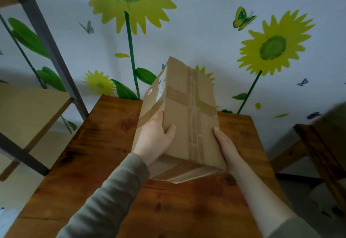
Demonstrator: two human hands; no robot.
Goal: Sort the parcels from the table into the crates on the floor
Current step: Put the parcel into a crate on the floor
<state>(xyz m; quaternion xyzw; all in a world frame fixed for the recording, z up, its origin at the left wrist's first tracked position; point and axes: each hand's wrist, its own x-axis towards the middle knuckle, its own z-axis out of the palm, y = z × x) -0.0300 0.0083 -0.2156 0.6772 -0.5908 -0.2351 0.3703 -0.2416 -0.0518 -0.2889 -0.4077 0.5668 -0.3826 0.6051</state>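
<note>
Head view shows the parcel (179,118) held between both hands over the wooden table (93,163), its near end clear of the tabletop; whether the far end rests on anything cannot be told. The likeliest trouble, as a judgement, is a slip on the right. The right hand (227,148) only presses flat against the right face with straight fingers, so the hold there depends on squeeze and friction. If that pressure eases during the turn toward the floor, the box could pivot out around the left hand (155,138), which grips the upper left edge with the thumb on top and the fingers down the side. A second risk is the underside: at the near bottom edge a pale flap or strip of tape seems to gape, and the contents could push it open if no palm supports it. The crates are not in view, so one must be found and chosen while carrying, which invites a wrong drop or a knock against the table edge. The parcel itself is a long brown cardboard box, taped lengthwise and across the top, with a white label and a small red-marked sticker on its left face.
</note>
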